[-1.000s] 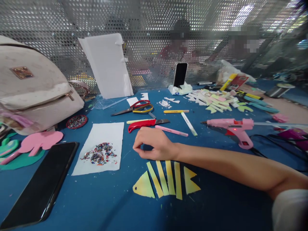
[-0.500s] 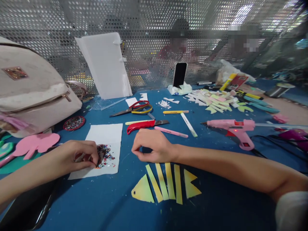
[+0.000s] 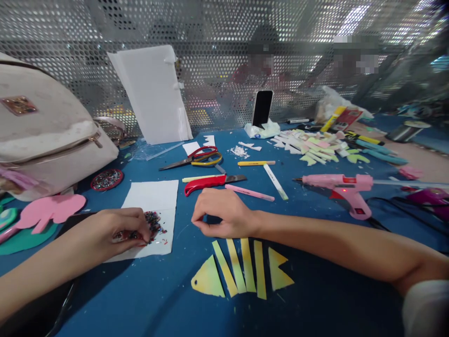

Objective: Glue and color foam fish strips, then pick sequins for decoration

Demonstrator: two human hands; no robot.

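Observation:
My left hand is over a folded white paper. Its thumb and fingers are pinched together at a pile of tiny shiny coloured bits; whatever lies between the fingertips is hidden. My right hand rests on the blue table, fingers curled and thumb meeting the index finger, with nothing visible in it. Just below it lie yellow-green cut pieces laid out as a fish: a head with a dark eye, several narrow strips set apart, and a notched tail.
Beyond my right hand lie a red-handled knife, scissors and pens. A pink glue gun lies right, its cord trailing. Cut scraps and a propped phone stand behind. A backpack is left.
My left hand has shifted slightly right, further over the pile of coloured bits. My right hand and the fish pieces have stayed where they were.

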